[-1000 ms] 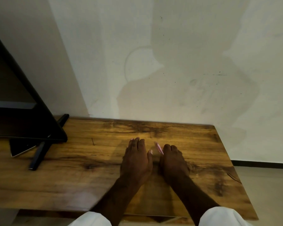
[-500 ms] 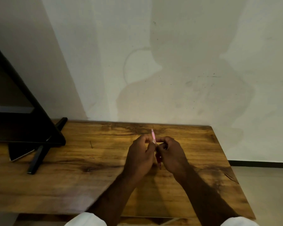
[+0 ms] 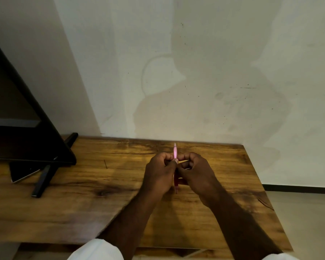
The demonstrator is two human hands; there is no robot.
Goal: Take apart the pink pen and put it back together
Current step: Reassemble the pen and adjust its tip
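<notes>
The pink pen (image 3: 175, 152) stands nearly upright between my two hands, above the wooden table (image 3: 94, 194). Its pale pink upper end pokes out above my fingers; its darker lower part and tip show below them. My left hand (image 3: 159, 175) grips the pen's middle with thumb and fingers. My right hand (image 3: 196, 172) closes on it from the right side. The pen's middle is hidden by my fingers, so I cannot tell whether it is in one piece.
A black screen (image 3: 23, 132) on a black stand (image 3: 43, 177) fills the table's left end, with a dark phone (image 3: 23, 172) lying under it. A white wall rises behind the table. The table's right edge drops to the floor (image 3: 304, 212).
One second ago both hands lay low on the table with the pen between them. They have lifted it and turned it upright, and now hold it almost still.
</notes>
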